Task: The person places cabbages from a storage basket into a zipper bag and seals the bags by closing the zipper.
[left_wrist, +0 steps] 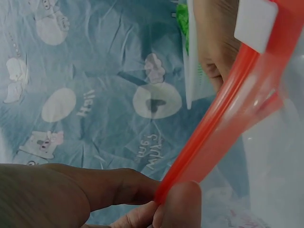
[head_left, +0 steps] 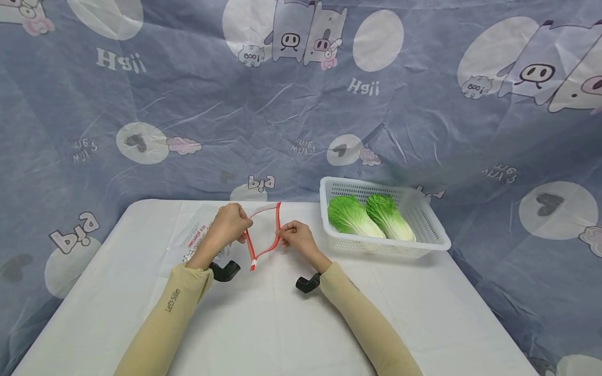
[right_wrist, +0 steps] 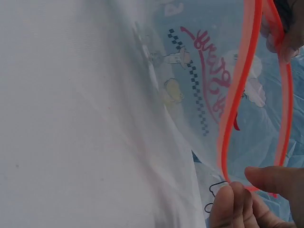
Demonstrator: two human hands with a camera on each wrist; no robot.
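Reaching forward over a white table [head_left: 282,334] in tan sleeves [head_left: 155,324], showing dark lettering along the left one. Wearing black mounts [head_left: 226,271] at both cuffs, jutting inward just behind the hands. Pinching a red strip [head_left: 250,244] of a clear bag [right_wrist: 204,95] with the left hand [head_left: 229,225], pressing thumb and fingers onto that edge. Pinching the opposite red strip with the right hand [head_left: 301,240], also between thumb and fingers. Holding the two strips apart, spreading the bag's mouth between both hands and bowing the right-hand strip into a curve. Meeting again at the near end of the mouth, just beside a white slider [left_wrist: 256,23]. Holding the bag over the far part of the table, a little left of the middle, showing red lettering and a checked band on its film. Looking past the right hand to a white basket [head_left: 367,246] at the far right of the table. Finding two cabbages [head_left: 355,216] inside, lying side by side, pointing green leaves to the far left and pale stems to the near right. Facing, behind everything, a wrinkled grey-blue cloth [head_left: 211,104], bearing cartoon pigs, pale ovals, hearts and lettering
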